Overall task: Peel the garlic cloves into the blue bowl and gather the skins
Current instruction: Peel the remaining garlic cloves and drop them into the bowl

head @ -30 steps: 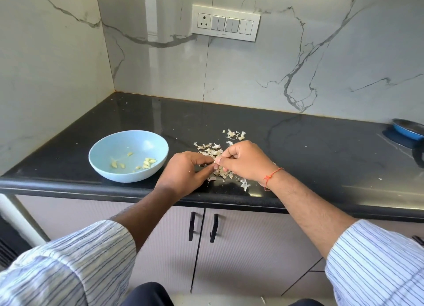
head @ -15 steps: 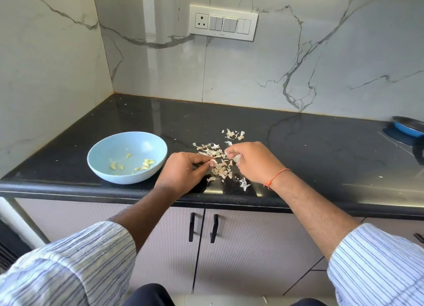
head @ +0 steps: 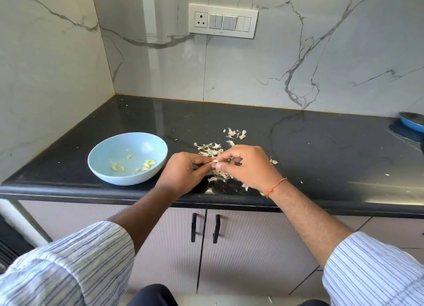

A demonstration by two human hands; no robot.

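Compared with half a second earlier, the right hand (head: 249,168) has drawn back in to meet the left hand (head: 183,174), so the two now touch at the fingertips above the front of the worktop (head: 321,145); before, the right hand sat slightly apart over the skins. Both hands pinch a small pale garlic clove (head: 215,161) between thumb and curled fingers, the left from the left side and the right from above and the right. The clove is small and largely covered, so whether it retains skin cannot be determined with confidence. The blue bowl (head: 103,154) has stayed in place, left of the hands and near the front edge of the worktop; it holds several peeled cloves (head: 146,164), yellowish-white, lying mostly toward its right inner side. The garlic skins (head: 212,148) are papery off-white flakes scattered under and behind the hands, with a smaller cluster (head: 236,133) set further back. A few stray flakes lie to the right of the hands. An orange thread (head: 275,185) circles the right wrist. A switch plate (head: 222,21) on the marble wall bears no legible writing, and no brand or label is readable anywhere in view.
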